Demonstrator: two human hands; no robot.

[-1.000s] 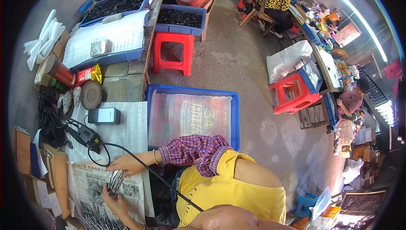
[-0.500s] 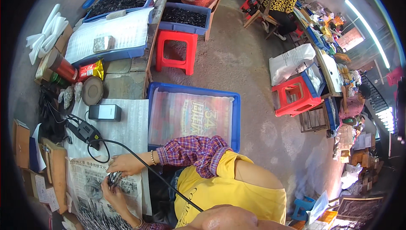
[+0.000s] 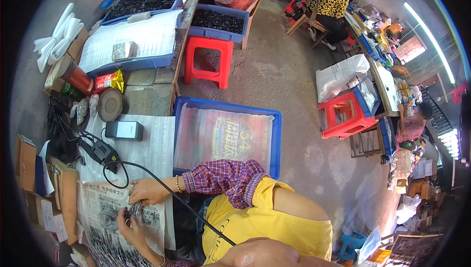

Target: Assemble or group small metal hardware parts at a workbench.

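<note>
My right hand [image 3: 149, 191], with a beaded bracelet at its wrist, reaches over a sheet of newspaper [image 3: 93, 198]. Its fingers are closed on a small bunch of dark, shiny, slim pieces [image 3: 132, 211]. From below, my left hand [image 3: 130, 231] holds the same bunch, thumb and fingers bent around it. What exactly these pieces are is too small to make out. Near my left wrist, a heap of similar slim dark pieces [image 3: 110, 251] covers the lower part of the newspaper.
A black cable [image 3: 162, 181] runs across my right forearm to a dark device [image 3: 100, 153] beside a power bank [image 3: 123, 130]. Right of the table stands a blue tray [image 3: 278, 144] lined with printed sheet. Farther off are red stools [image 3: 210, 43], trays of dark pieces and seated people.
The view has shifted slightly. My right fingers have moved a little over the bunch, and the pieces lie more spread between my hands. My left hand sits slightly lower.
</note>
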